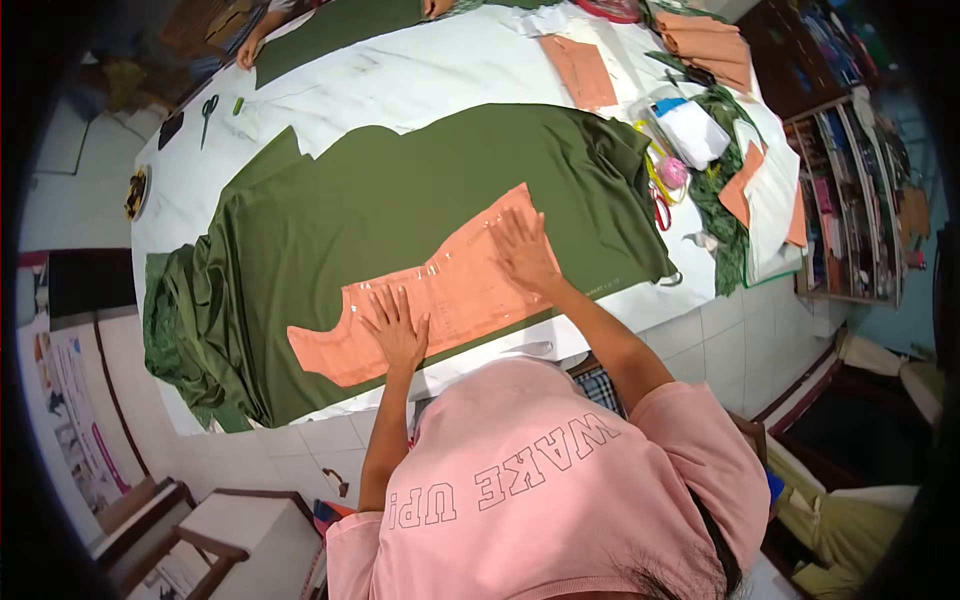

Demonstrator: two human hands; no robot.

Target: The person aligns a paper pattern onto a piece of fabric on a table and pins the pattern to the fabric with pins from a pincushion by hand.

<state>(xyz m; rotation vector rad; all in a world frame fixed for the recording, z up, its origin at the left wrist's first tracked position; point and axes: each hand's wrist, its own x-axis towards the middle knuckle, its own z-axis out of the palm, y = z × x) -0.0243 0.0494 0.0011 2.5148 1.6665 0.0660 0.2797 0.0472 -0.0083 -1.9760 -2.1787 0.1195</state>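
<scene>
An orange garment pattern piece [450, 290] with a curved edge at its left end lies flat on a large spread of dark green fabric [350, 210]. My left hand [398, 330] rests palm down near the middle of the piece, fingers spread. Toward its right end, my right hand [525, 255] also lies flat on it, fingers apart. Small shiny marks run along the pattern's upper edge; I cannot tell what they are. The green fabric is bunched into folds at the left and rumpled at the right.
Across the white table [400, 105], another person's hand [247, 52] touches more green fabric [330, 40]. Scissors [208, 118] lie at the far left. On the right are red-handled scissors [661, 207], a pink ball [673, 173], more orange pieces [580, 72] and patterned green cloth [715, 195].
</scene>
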